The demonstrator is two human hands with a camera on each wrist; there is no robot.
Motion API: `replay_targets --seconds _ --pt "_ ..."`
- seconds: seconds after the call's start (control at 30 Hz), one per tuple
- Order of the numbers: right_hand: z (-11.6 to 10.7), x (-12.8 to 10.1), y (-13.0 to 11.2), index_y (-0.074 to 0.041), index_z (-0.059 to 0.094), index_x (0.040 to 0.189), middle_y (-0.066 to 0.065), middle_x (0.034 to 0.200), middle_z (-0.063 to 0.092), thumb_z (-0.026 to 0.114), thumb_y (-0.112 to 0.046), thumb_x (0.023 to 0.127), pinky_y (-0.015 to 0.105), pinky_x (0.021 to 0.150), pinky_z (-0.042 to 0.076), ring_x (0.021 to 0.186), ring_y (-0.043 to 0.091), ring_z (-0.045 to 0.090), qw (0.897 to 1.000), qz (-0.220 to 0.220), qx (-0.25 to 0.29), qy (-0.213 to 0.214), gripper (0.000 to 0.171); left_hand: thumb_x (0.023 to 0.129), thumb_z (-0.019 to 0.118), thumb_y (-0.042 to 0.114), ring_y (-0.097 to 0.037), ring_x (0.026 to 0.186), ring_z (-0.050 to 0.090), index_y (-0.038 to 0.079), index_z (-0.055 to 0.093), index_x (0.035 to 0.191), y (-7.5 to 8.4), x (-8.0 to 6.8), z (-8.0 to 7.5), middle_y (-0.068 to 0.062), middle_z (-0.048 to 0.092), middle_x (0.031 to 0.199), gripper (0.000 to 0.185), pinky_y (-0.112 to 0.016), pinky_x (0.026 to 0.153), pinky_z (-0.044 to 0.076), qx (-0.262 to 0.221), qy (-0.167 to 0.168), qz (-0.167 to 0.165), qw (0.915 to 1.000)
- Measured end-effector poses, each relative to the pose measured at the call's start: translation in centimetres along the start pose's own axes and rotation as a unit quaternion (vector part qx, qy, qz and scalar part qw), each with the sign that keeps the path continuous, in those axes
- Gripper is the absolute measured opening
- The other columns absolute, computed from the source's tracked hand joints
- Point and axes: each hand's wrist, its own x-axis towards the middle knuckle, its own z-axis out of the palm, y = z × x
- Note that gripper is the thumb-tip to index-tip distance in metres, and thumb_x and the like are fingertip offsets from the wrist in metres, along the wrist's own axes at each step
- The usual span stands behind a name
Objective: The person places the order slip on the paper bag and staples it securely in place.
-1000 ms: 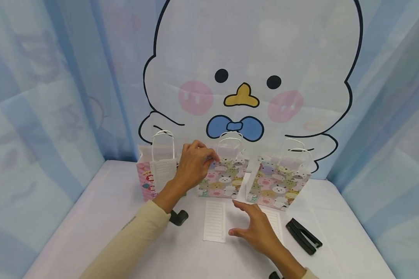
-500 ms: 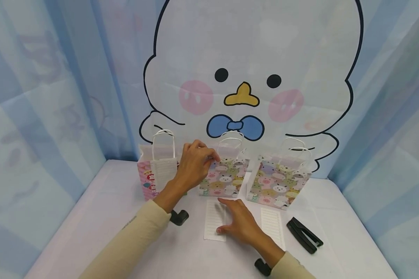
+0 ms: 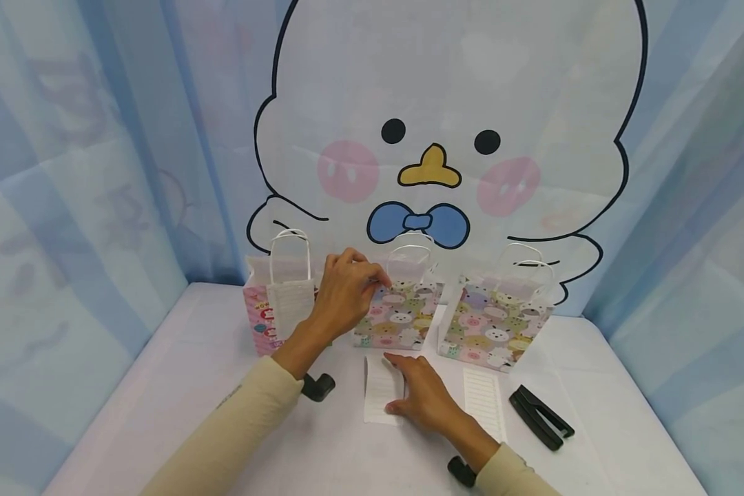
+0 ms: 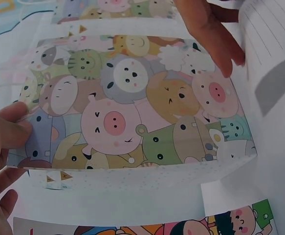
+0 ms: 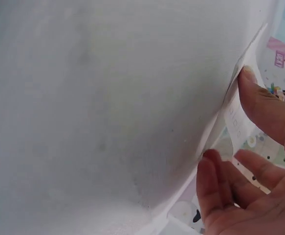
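My left hand pinches the top edge of the middle animal-print paper bag, which stands at the back of the table. In the left wrist view my thumb lies on the bag's printed face. A white lined paper slip lies in front of this bag. My right hand holds it, and its far end curls up off the table. In the right wrist view the slip fills the frame, with its edge pinched between my thumb and fingers.
A pink bag with a lined slip on its front stands to the left. A second animal-print bag stands to the right. Another lined slip and a black stapler lie at the front right of the white table.
My right hand moved left from between the two slips onto the left slip and lifted its far end. The left hand stayed on the middle bag.
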Motion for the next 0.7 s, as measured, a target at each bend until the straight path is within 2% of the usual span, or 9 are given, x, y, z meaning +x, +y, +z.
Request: replay_targets --seconds 0.17,0.23,0.3,0.37,0.43,0.53,0.7 --pt "-0.2 -0.2 -0.14 -0.017 0.052 0.144 0.001 0.114 0.063 0.091 -0.008 0.067 0.026 0.072 0.045 0.08 0.013 0.052 0.998 -0.026 0.049 0.01 0.086 0.091 0.072 0.016 -0.019 0.104 0.056 0.024 0.077 0.09 0.09 0.01 -0.05 0.005 0.076 0.09 0.01 -0.043 0.095 0.039 0.003 0.003 0.003 1.0" --pt "-0.25 -0.28 -0.24 -0.018 0.053 0.142 0.003 0.121 0.062 0.09 -0.005 0.067 0.022 0.068 0.046 0.078 0.013 0.053 0.997 -0.031 0.061 0.026 0.085 0.091 0.072 0.016 -0.019 0.104 0.056 0.024 0.077 0.09 0.08 -0.01 -0.04 0.006 0.076 0.09 0.009 -0.043 0.095 0.039 0.005 0.004 0.004 1.0" --pt "-0.29 -0.34 -0.37 -0.019 0.057 0.14 0.007 0.135 0.058 0.09 -0.002 0.067 0.02 0.067 0.048 0.078 0.013 0.055 0.996 -0.03 0.069 0.044 0.082 0.092 0.072 0.016 -0.02 0.104 0.056 0.024 0.077 0.09 0.09 -0.02 -0.05 0.006 0.076 0.091 0.01 -0.043 0.095 0.039 0.006 0.003 0.005 1.0" --pt "-0.28 -0.36 -0.51 -0.02 0.06 0.136 0.009 0.148 0.05 0.089 -0.001 0.067 0.02 0.069 0.05 0.08 0.012 0.057 0.995 -0.018 0.077 0.056 0.078 0.092 0.072 0.017 -0.02 0.104 0.056 0.024 0.077 0.09 0.09 -0.01 -0.05 0.006 0.076 0.091 0.009 -0.043 0.095 0.039 0.007 0.003 0.005 1.0" --pt "-0.27 -0.4 -0.63 -0.021 0.063 0.133 0.011 0.154 0.043 0.089 0.0 0.067 0.02 0.07 0.052 0.081 0.012 0.059 0.994 -0.003 0.087 0.067 0.074 0.092 0.072 0.017 -0.02 0.104 0.056 0.024 0.077 0.09 0.09 0.0 -0.09 0.006 0.076 0.091 0.009 -0.043 0.095 0.039 0.008 0.004 0.006 0.9999" --pt "-0.24 -0.44 -0.72 -0.02 0.067 0.128 0.011 0.155 0.04 0.088 0.001 0.067 0.02 0.071 0.053 0.083 0.013 0.061 0.991 0.021 0.103 0.081 0.068 0.091 0.072 0.017 -0.02 0.105 0.057 0.024 0.077 0.09 0.05 0.03 -0.11 0.006 0.076 0.091 0.009 -0.043 0.095 0.039 0.008 0.007 0.009 0.9999" --pt "-0.38 -0.5 -0.57 -0.021 0.073 0.12 0.011 0.149 0.048 0.087 0.002 0.069 0.021 0.071 0.052 0.082 0.013 0.059 0.983 0.071 0.139 0.094 0.057 0.091 0.072 0.017 -0.02 0.105 0.057 0.024 0.077 0.09 0.01 0.04 -0.1 0.006 0.076 0.09 0.008 -0.043 0.095 0.038 0.007 0.009 0.013 0.9999"
